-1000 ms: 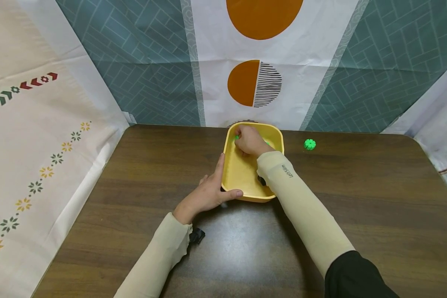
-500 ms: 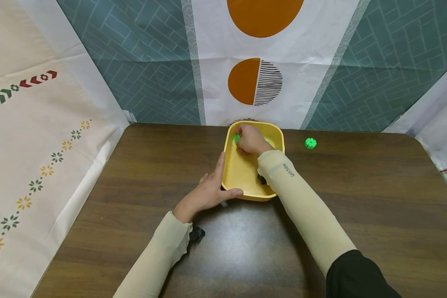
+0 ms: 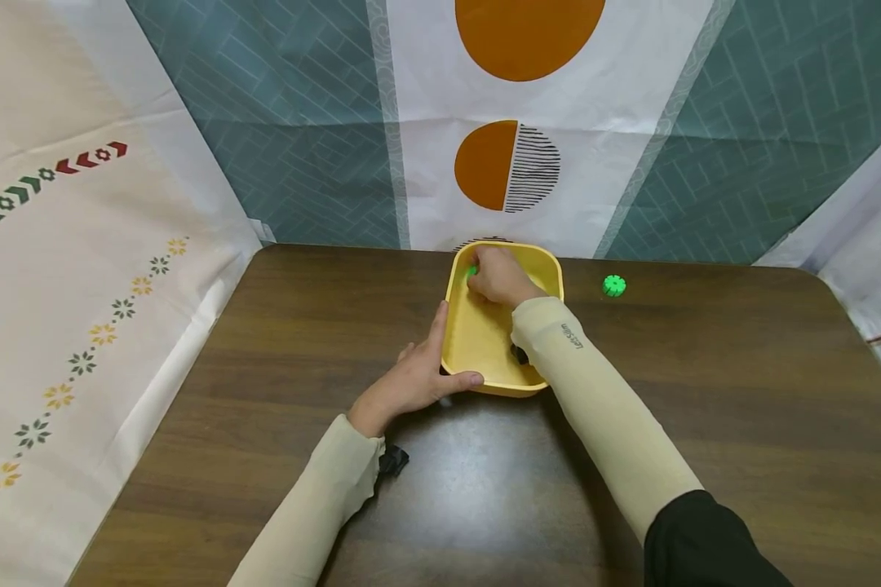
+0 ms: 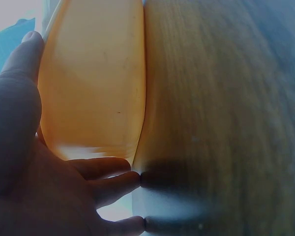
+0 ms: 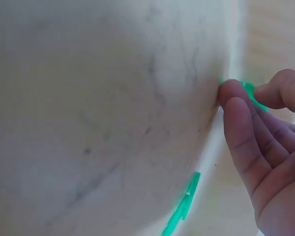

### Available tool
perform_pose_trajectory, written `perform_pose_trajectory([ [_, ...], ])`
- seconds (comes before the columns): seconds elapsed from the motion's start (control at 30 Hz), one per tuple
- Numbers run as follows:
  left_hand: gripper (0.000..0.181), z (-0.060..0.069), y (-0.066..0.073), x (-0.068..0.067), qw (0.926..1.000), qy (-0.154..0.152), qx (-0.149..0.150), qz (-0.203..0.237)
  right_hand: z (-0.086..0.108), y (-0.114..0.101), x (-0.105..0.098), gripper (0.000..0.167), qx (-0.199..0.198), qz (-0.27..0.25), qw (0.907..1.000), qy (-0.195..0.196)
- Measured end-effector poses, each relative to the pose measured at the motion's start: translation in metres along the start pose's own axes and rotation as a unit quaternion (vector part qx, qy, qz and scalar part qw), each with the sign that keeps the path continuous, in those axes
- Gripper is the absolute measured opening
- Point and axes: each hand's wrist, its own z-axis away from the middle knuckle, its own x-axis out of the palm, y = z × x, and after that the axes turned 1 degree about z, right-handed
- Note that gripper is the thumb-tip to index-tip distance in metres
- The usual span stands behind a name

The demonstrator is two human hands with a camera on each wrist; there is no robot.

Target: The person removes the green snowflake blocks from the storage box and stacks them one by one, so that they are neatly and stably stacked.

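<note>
My right hand [image 3: 501,277] reaches into the far end of a yellow plastic tray [image 3: 482,350]. Between thumb and fingertips it pinches a small green notched plastic disc [image 5: 255,97], close to the tray wall and mostly covered by the fingers. Another green piece [image 5: 187,201] leans on edge against the tray's inner wall in the right wrist view. My left hand [image 3: 411,377] rests against the tray's near left corner, its forefinger straight along the left side and its thumb along the near edge. The left wrist view shows the tray's outer wall [image 4: 93,83] beside those fingers.
A green notched disc [image 3: 613,285] lies on the brown wooden table [image 3: 705,367], right of the tray. Patterned cloth [image 3: 286,163] hangs behind the table's far edge, and pale cloth [image 3: 81,269] runs down the left side.
The green disc at my right fingertips showed more of its face half a second ago and shows less now. Both hands and the tray keep nearly the same places; the whole view shifts slightly.
</note>
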Motion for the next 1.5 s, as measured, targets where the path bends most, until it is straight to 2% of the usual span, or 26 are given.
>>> perform_pose_trajectory([
  [0.07, 0.122, -0.001, 0.000, 0.001, 1.0000, 0.000, -0.001, 0.000, 0.000, 0.001, 0.000, 0.007, -0.002, -0.010, 0.9999, 0.002],
  [0.17, 0.122, -0.001, -0.001, 0.003, 1.0000, 0.000, -0.002, 0.003, 0.002, 0.003, 0.000, 0.013, 0.001, -0.067, 0.9977, 0.008],
  [0.23, 0.122, -0.001, -0.001, 0.003, 1.0000, 0.001, -0.002, 0.003, 0.004, 0.004, -0.001, 0.021, 0.005, -0.134, 0.9908, 0.018],
  [0.3, 0.121, -0.001, -0.001, 0.004, 1.0000, 0.001, -0.001, 0.005, 0.008, 0.002, -0.004, 0.027, 0.011, -0.196, 0.9799, 0.033],
  [0.37, 0.121, -0.001, -0.001, 0.003, 1.0000, 0.002, 0.000, 0.005, 0.011, -0.002, -0.007, 0.028, 0.011, -0.239, 0.9697, 0.047],
  [0.5, 0.121, 0.000, 0.000, 0.001, 1.0000, 0.002, -0.002, 0.005, 0.013, -0.007, -0.011, 0.025, 0.008, -0.282, 0.9569, 0.068],
  [0.6, 0.121, 0.000, -0.001, 0.002, 1.0000, 0.002, -0.005, 0.003, 0.013, -0.007, -0.009, 0.025, 0.007, -0.296, 0.9522, 0.075],
  [0.67, 0.121, 0.000, -0.001, 0.003, 1.0000, 0.004, -0.004, 0.002, 0.013, -0.008, -0.008, 0.025, 0.005, -0.287, 0.9550, 0.073],
  [0.8, 0.121, 0.000, -0.001, 0.003, 1.0000, 0.005, -0.003, 0.000, 0.012, -0.010, -0.007, 0.025, 0.002, -0.244, 0.9683, 0.056],
  [0.87, 0.122, 0.000, 0.000, 0.003, 1.0000, 0.005, -0.004, 0.000, 0.011, -0.011, -0.006, 0.025, 0.003, -0.231, 0.9718, 0.046],
  [1.2, 0.120, -0.001, 0.000, 0.002, 0.9999, 0.010, 0.005, 0.004, 0.009, -0.010, -0.003, 0.027, 0.004, -0.218, 0.9753, 0.033],
  [1.5, 0.120, -0.001, -0.001, 0.002, 0.9999, 0.012, 0.007, 0.005, 0.007, -0.009, -0.002, 0.025, 0.002, -0.226, 0.9738, 0.028],
])
